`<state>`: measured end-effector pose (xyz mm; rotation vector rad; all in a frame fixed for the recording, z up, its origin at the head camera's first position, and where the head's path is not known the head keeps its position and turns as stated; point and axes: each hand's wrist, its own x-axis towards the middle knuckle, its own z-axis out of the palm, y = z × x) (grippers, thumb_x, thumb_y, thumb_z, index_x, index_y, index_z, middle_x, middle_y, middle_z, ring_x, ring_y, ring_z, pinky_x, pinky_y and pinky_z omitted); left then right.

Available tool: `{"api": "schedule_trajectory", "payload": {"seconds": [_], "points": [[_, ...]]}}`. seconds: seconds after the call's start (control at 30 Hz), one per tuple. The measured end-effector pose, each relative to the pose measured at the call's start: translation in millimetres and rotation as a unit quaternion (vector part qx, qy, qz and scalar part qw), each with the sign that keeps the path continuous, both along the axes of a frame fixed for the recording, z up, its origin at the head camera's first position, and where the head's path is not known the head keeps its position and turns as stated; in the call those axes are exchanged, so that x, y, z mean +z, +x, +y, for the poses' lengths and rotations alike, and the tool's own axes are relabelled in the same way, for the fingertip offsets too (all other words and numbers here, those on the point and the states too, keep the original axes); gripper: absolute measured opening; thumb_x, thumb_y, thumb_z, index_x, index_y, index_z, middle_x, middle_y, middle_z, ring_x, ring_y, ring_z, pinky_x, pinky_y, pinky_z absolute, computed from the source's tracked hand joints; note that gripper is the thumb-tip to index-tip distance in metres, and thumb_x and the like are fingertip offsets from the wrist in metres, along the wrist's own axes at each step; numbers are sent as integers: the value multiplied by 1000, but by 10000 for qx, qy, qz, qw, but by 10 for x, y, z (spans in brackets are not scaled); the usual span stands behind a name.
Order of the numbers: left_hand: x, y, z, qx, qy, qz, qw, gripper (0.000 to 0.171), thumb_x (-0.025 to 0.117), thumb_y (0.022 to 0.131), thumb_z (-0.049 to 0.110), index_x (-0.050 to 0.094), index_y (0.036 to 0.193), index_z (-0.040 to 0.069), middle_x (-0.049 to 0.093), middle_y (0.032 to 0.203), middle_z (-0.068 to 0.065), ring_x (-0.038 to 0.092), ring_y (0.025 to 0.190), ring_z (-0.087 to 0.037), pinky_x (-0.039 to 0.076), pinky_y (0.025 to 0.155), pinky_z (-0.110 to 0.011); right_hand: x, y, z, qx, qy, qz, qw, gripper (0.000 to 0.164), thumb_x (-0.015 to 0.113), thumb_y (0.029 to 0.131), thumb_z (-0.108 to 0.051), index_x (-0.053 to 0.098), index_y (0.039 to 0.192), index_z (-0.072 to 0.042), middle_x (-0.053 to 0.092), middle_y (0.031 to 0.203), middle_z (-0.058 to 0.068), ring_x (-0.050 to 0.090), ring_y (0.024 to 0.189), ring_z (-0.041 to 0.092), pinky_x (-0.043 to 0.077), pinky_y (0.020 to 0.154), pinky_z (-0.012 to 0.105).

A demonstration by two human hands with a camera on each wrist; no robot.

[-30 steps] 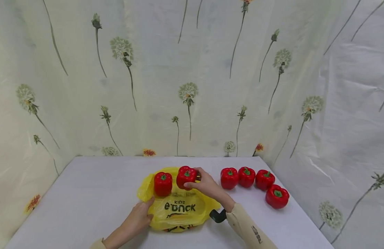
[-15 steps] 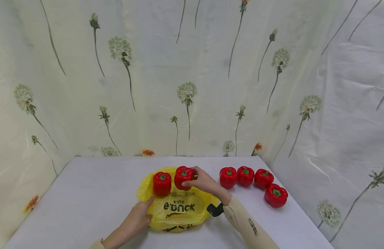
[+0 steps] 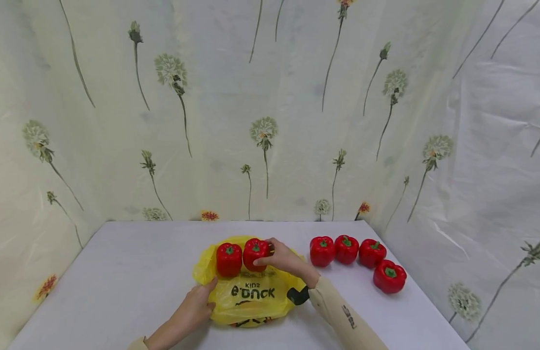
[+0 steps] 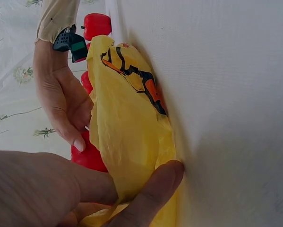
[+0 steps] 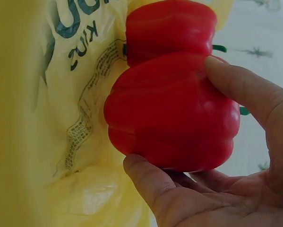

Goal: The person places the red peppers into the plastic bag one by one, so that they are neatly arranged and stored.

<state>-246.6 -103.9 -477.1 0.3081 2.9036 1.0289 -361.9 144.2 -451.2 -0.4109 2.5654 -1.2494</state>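
My right hand (image 3: 285, 260) grips a red bell pepper (image 3: 254, 254) with a green stem, thumb on one side and fingers around the other, in the right wrist view too. Right beside it, a second red bell pepper (image 3: 229, 259) sits on the yellow plastic bag (image 3: 252, 306), toward its far left part. The bag lies spread on the table with dark printed lettering. At the bag's near left edge my left hand (image 3: 192, 307) pinches the plastic between thumb and fingers, as the left wrist view shows up close (image 4: 146, 196).
Several more red bell peppers (image 3: 322, 251) stand in a curved row at the right side of the white table (image 3: 143, 262). A dark wrist camera (image 3: 298, 295) sits at the right wrist. Flower-printed curtains (image 3: 217, 121) hang behind and at both sides.
My right hand has moved a little left and down with its bell pepper, bringing it against the one on the bag. The left hand stays at the bag's edge.
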Motion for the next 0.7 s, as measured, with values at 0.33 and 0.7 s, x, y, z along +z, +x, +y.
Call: {"api": "schedule_trajectory", "payload": {"seconds": [0.33,0.7], "points": [[-4,14,-1,-24,-34,168,9998,61,68,77,-11,48,134,-12,48,138,-32,50,125,-42,47,96,-55,-89,-8,-16,90,-217,-167,9996,76,78,79,-35,41,137,-3,55,130,15,55,113,26,50,98,44],[-5,15,-2,-35,-11,157,9999,60,67,77,-11,47,134,-12,48,138,-32,53,121,-36,48,95,-54,-106,-30,43,146,-28,-164,9998,77,78,78,-35,42,138,-4,55,132,13,54,116,27,49,101,46]]}}
